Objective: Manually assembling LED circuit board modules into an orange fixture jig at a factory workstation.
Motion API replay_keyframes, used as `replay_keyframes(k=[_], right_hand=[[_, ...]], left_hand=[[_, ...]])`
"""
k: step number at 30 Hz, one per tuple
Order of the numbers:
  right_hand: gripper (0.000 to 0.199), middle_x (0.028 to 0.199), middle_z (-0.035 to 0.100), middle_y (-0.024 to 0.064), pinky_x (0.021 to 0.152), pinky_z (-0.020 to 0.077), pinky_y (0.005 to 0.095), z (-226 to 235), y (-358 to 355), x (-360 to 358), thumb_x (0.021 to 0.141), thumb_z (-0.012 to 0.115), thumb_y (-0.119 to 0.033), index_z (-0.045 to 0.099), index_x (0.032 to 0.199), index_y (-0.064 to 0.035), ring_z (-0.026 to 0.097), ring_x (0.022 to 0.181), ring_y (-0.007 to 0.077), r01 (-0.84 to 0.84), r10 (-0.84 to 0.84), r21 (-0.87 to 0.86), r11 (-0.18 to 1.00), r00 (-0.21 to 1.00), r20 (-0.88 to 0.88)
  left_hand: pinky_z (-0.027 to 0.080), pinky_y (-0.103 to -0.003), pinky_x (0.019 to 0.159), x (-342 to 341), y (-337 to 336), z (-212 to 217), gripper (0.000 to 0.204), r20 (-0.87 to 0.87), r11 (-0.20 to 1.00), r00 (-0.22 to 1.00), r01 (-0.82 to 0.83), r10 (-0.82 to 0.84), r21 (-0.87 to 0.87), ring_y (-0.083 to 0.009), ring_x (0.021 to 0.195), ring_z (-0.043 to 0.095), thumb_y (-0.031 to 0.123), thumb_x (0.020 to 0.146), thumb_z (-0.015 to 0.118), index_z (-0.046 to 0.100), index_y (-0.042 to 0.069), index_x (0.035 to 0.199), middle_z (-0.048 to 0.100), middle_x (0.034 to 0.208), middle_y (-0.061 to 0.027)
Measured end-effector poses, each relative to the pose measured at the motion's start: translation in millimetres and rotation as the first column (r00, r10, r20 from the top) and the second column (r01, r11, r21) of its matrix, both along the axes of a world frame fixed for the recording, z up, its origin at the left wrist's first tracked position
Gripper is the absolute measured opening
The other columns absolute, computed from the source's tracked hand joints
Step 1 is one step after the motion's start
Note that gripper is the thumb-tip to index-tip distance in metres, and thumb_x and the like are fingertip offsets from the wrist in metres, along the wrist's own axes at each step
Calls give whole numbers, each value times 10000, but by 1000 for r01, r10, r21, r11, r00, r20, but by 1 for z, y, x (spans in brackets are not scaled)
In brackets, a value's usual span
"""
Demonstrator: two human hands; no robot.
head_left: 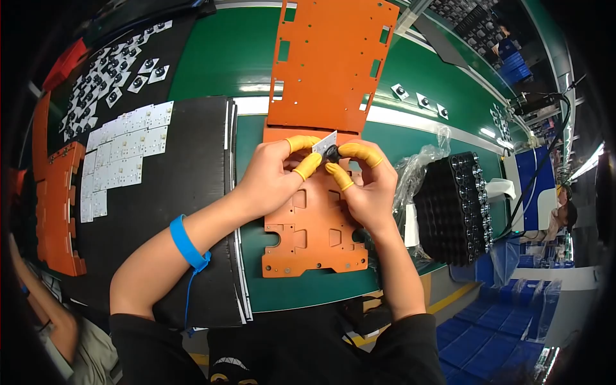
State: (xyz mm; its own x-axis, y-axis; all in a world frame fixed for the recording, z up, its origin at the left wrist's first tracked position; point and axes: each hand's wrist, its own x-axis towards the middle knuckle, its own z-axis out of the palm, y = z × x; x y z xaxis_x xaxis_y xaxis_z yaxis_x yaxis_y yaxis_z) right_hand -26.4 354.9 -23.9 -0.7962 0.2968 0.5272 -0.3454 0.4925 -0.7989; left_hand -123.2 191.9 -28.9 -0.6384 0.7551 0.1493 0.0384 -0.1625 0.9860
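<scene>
My left hand [273, 176] pinches a small white square board [324, 142] between thumb and forefinger, both in yellow finger cots. My right hand [366, 183], also with yellow cots, presses a small black round part [332, 153] onto that board. Both hands hover over an orange cut-out plate [314, 240] lying on the green belt [212, 58]. A blue strap [187, 244] circles my left wrist.
A larger orange plate [330, 64] lies farther up the belt. A black mat [192, 192] at left carries rows of white square boards [125, 154]. A black tray of round parts [455, 208] in clear plastic sits at right. Orange plates [61, 212] stack at far left.
</scene>
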Motion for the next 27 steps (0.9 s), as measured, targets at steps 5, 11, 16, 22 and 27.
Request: replay_keyframes(k=[5, 11, 16, 22, 27], right_hand=[[275, 1034, 634, 134, 652, 583, 264, -1, 0, 1, 758, 740, 88, 641, 1006, 22, 679, 830, 188, 51, -31, 222, 974, 995, -96], [280, 1001, 659, 140, 686, 588, 291, 3, -4, 3, 739, 761, 68, 677, 1001, 16, 687, 831, 222, 82, -38, 330, 940, 990, -139], [317, 939, 692, 131, 733, 569, 345, 0, -8, 4, 710, 781, 44, 692, 1013, 5, 686, 861, 285, 61, 5, 353, 934, 983, -182], [453, 1035, 662, 145, 743, 542, 338, 0, -8, 6, 707, 820, -21, 641, 1121, 11, 660, 863, 278, -15, 74, 340, 940, 985, -159], [387, 1060, 629, 116, 786, 488, 271, -5, 1, 6, 781, 786, -49, 616, 1122, 20, 594, 899, 168, -223, 233, -272, 936, 972, 5]], left_hand=[[523, -288, 722, 3, -4, 10, 280, -232, 986, 970, -105, 73, -127, -173, 820, 660, -11, 888, 597, 642, -45, 1162, 673, 948, -123], [493, -286, 611, 4, -4, 6, 244, -529, 984, 840, -175, 126, -44, -208, 694, 645, -29, 848, 633, 676, -44, 1087, 669, 842, -147], [437, -299, 473, 7, -4, 8, 157, -502, 977, 839, -202, 208, 68, -166, 496, 554, 33, 817, 676, 700, -27, 959, 580, 622, -97], [408, -211, 482, -7, -9, 19, 156, -205, 993, 978, -52, 29, -108, -31, 552, 522, 90, 808, 736, 705, -32, 899, 647, 662, -15], [495, -215, 658, -15, -10, 21, 210, -133, 991, 983, 130, -124, 38, -59, 724, 595, 48, 871, 700, 676, -42, 1059, 686, 885, -47]])
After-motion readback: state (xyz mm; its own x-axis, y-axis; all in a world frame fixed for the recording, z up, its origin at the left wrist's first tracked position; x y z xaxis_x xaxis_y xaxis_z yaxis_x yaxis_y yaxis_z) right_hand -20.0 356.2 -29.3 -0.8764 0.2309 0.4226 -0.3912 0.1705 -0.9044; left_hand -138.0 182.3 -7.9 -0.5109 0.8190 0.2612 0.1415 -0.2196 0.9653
